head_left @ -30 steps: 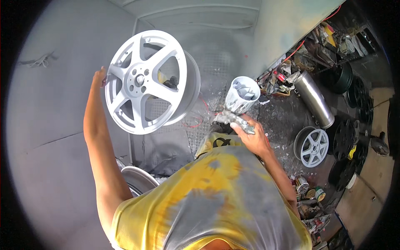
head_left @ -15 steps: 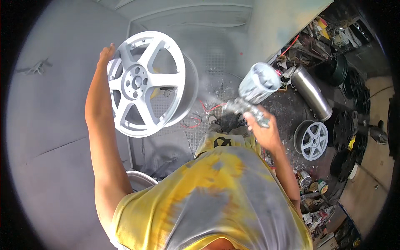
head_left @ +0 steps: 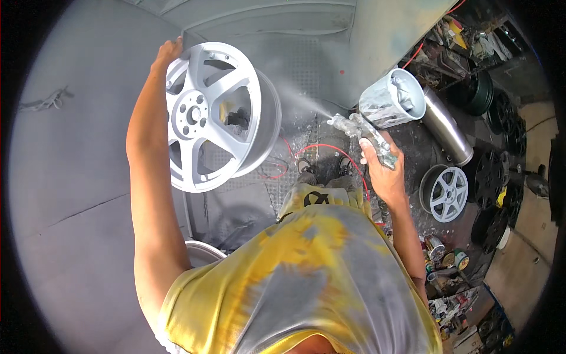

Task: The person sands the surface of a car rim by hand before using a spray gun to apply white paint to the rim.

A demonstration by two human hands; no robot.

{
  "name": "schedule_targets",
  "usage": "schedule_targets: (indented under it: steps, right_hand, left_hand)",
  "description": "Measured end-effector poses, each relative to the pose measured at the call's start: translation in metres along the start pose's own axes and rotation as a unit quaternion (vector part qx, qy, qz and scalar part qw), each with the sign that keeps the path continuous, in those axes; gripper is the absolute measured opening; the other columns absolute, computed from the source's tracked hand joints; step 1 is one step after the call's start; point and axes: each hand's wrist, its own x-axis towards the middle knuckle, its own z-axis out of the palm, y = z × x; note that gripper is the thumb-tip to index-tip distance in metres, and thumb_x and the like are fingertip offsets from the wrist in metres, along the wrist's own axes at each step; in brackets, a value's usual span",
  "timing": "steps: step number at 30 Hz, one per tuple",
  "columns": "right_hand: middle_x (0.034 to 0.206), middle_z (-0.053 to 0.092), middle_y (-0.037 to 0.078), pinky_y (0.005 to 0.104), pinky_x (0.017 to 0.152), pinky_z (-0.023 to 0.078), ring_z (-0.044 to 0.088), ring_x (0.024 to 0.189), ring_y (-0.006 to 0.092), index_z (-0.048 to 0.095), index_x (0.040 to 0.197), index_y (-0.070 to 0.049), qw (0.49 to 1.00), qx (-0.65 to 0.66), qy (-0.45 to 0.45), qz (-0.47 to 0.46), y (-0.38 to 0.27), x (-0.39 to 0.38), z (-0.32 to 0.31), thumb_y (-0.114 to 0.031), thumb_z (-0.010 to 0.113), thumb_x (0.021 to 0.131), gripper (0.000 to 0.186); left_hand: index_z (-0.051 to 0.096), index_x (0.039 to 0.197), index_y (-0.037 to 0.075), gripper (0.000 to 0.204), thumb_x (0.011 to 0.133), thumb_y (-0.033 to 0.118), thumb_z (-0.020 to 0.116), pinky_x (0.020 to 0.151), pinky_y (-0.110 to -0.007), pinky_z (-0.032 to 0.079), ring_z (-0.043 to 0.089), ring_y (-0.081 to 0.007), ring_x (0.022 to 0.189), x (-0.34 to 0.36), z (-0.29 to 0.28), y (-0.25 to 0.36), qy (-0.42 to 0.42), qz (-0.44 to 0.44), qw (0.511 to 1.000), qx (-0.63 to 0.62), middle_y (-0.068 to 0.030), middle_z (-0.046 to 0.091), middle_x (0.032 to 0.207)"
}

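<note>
A white multi-spoke car wheel (head_left: pixel 223 138) is upright in front of me at left, its spoked face turned toward me; what supports it is hidden. At its upper left edge, my left hand (head_left: pixel 170 51) grips the rim, with some fingers out of sight behind it. My right hand (head_left: pixel 386 168) is wrapped round the handle of a paint-crusted spray gun (head_left: pixel 356 127), apart from the wheel. Above the gun sits a whitish, paint-streaked cup (head_left: pixel 377 103). A pale mist (head_left: pixel 306 103) fans from the nozzle toward the wheel's right side.
A red hose (head_left: pixel 339 147) curves across the speckled floor near my shoes. To the right stand a silver cylinder (head_left: pixel 448 130), another white wheel (head_left: pixel 448 194), dark wheels (head_left: pixel 486 177) and several paint cans (head_left: pixel 454 258). Part of another rim (head_left: pixel 203 252) shows beside my left arm.
The wheel has turned, and my left hand has moved up and right along its edge. My right hand has shifted the spray gun rightward, away from the wheel; the mist shows more distinctly.
</note>
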Motion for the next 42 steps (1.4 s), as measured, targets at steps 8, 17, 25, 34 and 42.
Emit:
schedule_targets:
  steps: [8, 17, 25, 34, 42]
  right_hand:
    - [0.096, 0.078, 0.016, 0.0420, 0.083, 0.057, 0.074, 0.087, 0.0264, 0.075, 0.118, -0.005, 0.978, -0.072, -0.180, 0.082, 0.016, -0.040, 0.020, -0.037, 0.078, 0.103, 0.036]
    - [0.092, 0.072, -0.001, 0.0262, 0.068, 0.051, 0.061, 0.074, 0.0064, 0.074, 0.125, -0.001, 0.998, 0.000, -0.033, 0.044, 0.007, 0.014, 0.003, -0.023, 0.073, 0.108, 0.028]
    - [0.087, 0.072, 0.000, 0.0298, 0.068, 0.053, 0.062, 0.070, 0.0088, 0.075, 0.123, -0.005, 0.990, 0.030, -0.111, 0.085, 0.002, -0.022, 0.006, -0.032, 0.076, 0.105, 0.034]
    - [0.085, 0.070, -0.001, 0.0271, 0.070, 0.052, 0.061, 0.074, 0.0060, 0.074, 0.119, -0.001, 0.988, 0.029, -0.144, 0.052, 0.003, -0.013, 0.007, -0.021, 0.073, 0.107, 0.023]
    - [0.082, 0.071, 0.003, 0.0333, 0.068, 0.054, 0.062, 0.070, 0.0119, 0.074, 0.122, -0.005, 0.997, 0.007, -0.081, 0.017, 0.025, -0.002, -0.006, -0.029, 0.076, 0.105, 0.030]
  left_hand:
    - [0.083, 0.116, 0.004, 0.073, 0.107, 0.066, 0.045, 0.115, -0.054, 0.049, 0.065, -0.0498, 0.132, -0.005, 0.009, 0.026, 0.043, 0.023, 0.998, 0.038, -0.0298, 0.074, 0.130]
    - [0.081, 0.117, 0.003, 0.066, 0.105, 0.061, 0.053, 0.108, -0.055, 0.054, 0.070, -0.0486, 0.122, -0.026, 0.008, 0.059, 0.039, 0.117, 0.991, 0.048, -0.0284, 0.078, 0.118]
    - [0.081, 0.125, 0.010, 0.049, 0.107, 0.043, 0.049, 0.111, -0.052, 0.051, 0.070, -0.0425, 0.119, -0.066, 0.012, 0.114, 0.025, 0.259, 0.965, 0.009, -0.0173, 0.081, 0.112]
    - [0.077, 0.103, -0.004, 0.049, 0.111, 0.036, 0.050, 0.096, -0.052, 0.056, 0.072, -0.0469, 0.100, -0.113, 0.012, 0.177, -0.023, 0.353, 0.935, -0.011, -0.0243, 0.077, 0.102]
    - [0.077, 0.101, -0.005, 0.047, 0.111, 0.033, 0.050, 0.090, -0.051, 0.058, 0.073, -0.0458, 0.092, -0.153, 0.006, 0.212, -0.085, 0.402, 0.911, 0.041, -0.0243, 0.077, 0.100]
